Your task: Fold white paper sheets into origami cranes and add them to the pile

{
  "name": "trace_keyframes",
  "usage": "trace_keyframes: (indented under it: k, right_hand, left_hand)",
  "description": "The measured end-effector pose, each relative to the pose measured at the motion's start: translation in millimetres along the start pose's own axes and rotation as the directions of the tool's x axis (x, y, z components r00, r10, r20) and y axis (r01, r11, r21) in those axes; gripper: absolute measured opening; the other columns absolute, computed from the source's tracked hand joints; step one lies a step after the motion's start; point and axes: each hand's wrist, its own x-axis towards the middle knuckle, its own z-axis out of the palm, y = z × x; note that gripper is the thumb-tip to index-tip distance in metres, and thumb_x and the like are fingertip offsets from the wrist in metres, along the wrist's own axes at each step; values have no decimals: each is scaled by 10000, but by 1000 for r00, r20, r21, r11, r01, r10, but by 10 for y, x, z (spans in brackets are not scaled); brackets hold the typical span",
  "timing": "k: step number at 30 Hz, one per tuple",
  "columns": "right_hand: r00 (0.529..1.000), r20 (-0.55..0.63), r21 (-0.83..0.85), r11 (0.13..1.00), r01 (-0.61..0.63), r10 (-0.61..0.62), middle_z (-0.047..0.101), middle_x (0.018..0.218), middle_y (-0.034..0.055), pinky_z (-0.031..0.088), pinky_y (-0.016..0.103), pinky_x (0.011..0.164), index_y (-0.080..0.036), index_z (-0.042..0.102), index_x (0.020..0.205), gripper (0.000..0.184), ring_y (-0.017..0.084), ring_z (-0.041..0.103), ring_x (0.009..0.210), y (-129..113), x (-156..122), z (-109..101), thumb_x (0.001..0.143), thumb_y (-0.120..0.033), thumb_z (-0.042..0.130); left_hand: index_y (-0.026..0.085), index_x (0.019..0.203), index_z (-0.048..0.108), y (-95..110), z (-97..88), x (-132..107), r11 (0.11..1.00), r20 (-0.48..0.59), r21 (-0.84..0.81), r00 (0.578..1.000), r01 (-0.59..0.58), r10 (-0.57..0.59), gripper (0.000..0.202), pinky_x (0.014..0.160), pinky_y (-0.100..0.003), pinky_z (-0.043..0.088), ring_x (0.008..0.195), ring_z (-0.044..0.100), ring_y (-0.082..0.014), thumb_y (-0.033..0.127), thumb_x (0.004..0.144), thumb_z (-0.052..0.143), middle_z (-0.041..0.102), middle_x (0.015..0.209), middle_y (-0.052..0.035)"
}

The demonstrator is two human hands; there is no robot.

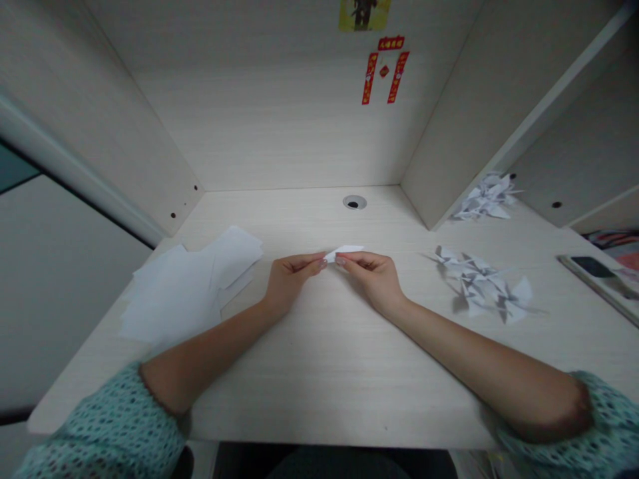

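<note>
A small folded piece of white paper (352, 249) is pinched between my two hands, just above the middle of the desk. My left hand (294, 276) grips its left end between thumb and fingertips. On its other side, my right hand (372, 276) pinches the paper near the middle, and a pointed end sticks out beyond those fingers. Part of the paper is hidden behind the fingertips. To the left lies a loose stack of white paper sheets (184, 286). Several folded white paper cranes (479, 283) sit in a group to the right.
Another pile of folded paper cranes (486, 196) lies farther back, by the upright panel (464, 113) on the right. A phone (594, 267) rests on a flat item at the right edge. A round cable hole (355, 202) is set in the desk (299, 379) near the back wall.
</note>
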Motion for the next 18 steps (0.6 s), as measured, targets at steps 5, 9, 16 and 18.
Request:
trace_keyframes:
  k: [5, 9, 16, 18]
  right_hand:
    - [999, -3, -52, 998, 40, -40, 760, 835, 49, 534, 360, 793, -212, 759, 790, 175, 204, 696, 777, 30, 6, -22, 673, -342, 748]
    - [983, -2, -196, 964, 178, -182, 759, 821, 43, 531, 358, 787, -224, 759, 780, 135, 210, 696, 772, 17, -12, -44, 695, -326, 735]
    - [980, 62, -184, 962, 200, -192, 759, 832, 37, 525, 351, 789, -249, 765, 782, 103, 206, 693, 788, -8, -41, -41, 694, -299, 748]
    - [976, 56, -187, 958, 217, -210, 755, 797, 33, 519, 346, 766, -256, 767, 788, 105, 196, 681, 756, -8, -37, -43, 691, -294, 753]
  left_hand:
    - [188, 917, 751, -6, 0, 0, 1000, 27, 7, 1000, -16, 16, 313, 824, -301, 512, 839, 681, -185, 370, 662, 761, 752, 914, -58]
    - [175, 967, 728, 4, -2, -21, 998, 80, -49, 996, -27, 31, 341, 833, -300, 513, 828, 690, -177, 352, 677, 756, 755, 885, -59]
    - [187, 994, 729, 19, 9, -45, 999, 69, -23, 997, -22, 24, 375, 838, -325, 514, 910, 679, -218, 346, 656, 769, 741, 976, -74]
    - [186, 946, 744, 28, 14, -43, 1000, 32, -23, 999, -16, 17, 332, 859, -332, 506, 923, 675, -223, 336, 651, 771, 739, 980, -75]
